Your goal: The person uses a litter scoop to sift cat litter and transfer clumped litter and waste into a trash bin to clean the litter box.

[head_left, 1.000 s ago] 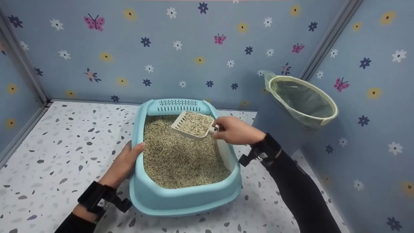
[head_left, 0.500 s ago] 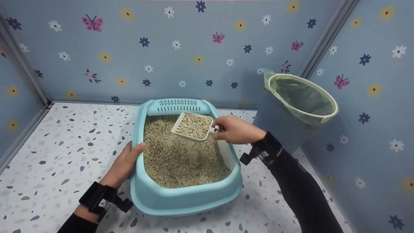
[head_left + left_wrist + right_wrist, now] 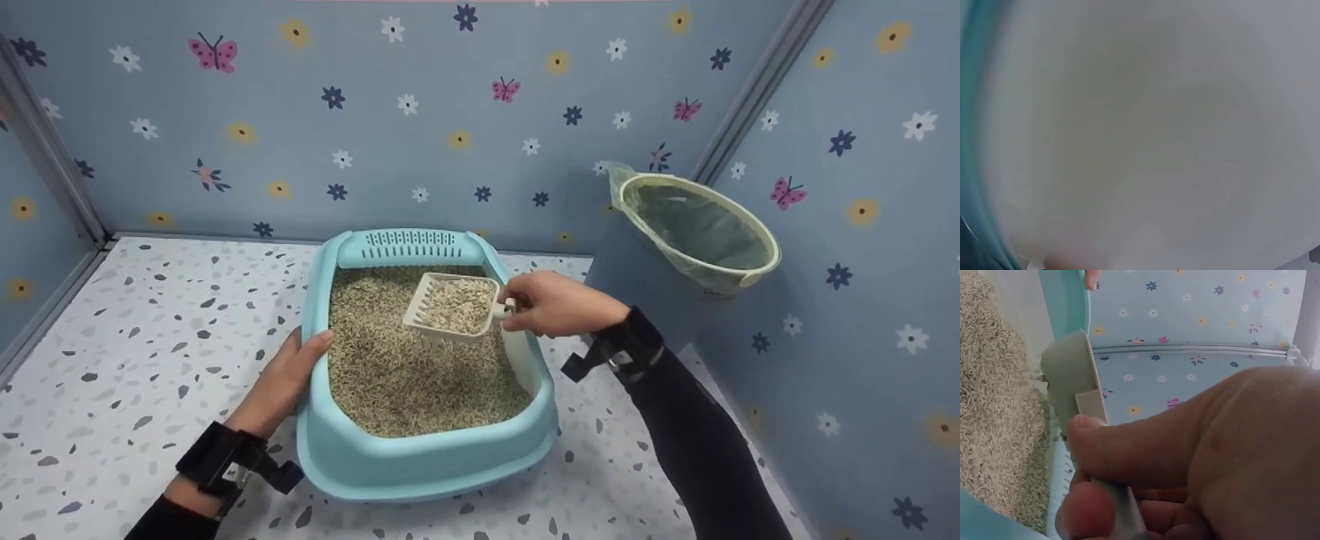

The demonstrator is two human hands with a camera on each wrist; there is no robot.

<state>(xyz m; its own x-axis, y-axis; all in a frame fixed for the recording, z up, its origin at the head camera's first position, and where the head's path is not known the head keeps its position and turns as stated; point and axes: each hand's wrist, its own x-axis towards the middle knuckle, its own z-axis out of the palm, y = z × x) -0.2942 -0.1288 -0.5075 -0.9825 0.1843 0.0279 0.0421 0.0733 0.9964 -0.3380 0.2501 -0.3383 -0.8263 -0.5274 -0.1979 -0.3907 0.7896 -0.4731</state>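
In the head view, a light blue litter box (image 3: 420, 469) stands on the floor, full of tan pellet litter (image 3: 405, 375). My left hand (image 3: 279, 382) grips its left rim, thumb over the top edge and fingers on the outer side. My right hand (image 3: 559, 304) holds a pale slotted litter scoop (image 3: 489, 331) by its short handle, over the litter near the right wall. Pale pellets (image 3: 456, 304) fill the scoop. The right wrist view shows my thumb (image 3: 1129, 450) along the handle, with bits of litter below the scoop. A pale surface fills most of the left wrist view.
To the right stands a bin (image 3: 705, 266) lined with a greenish bag, its mouth higher than the box. Flower-patterned panels (image 3: 405, 135) wall the space at the back and both sides. Speckled white floor (image 3: 172, 337) lies left of the box.
The scoop has come slightly toward me and a little to the right, held by my right hand. My left hand stays on the box rim.
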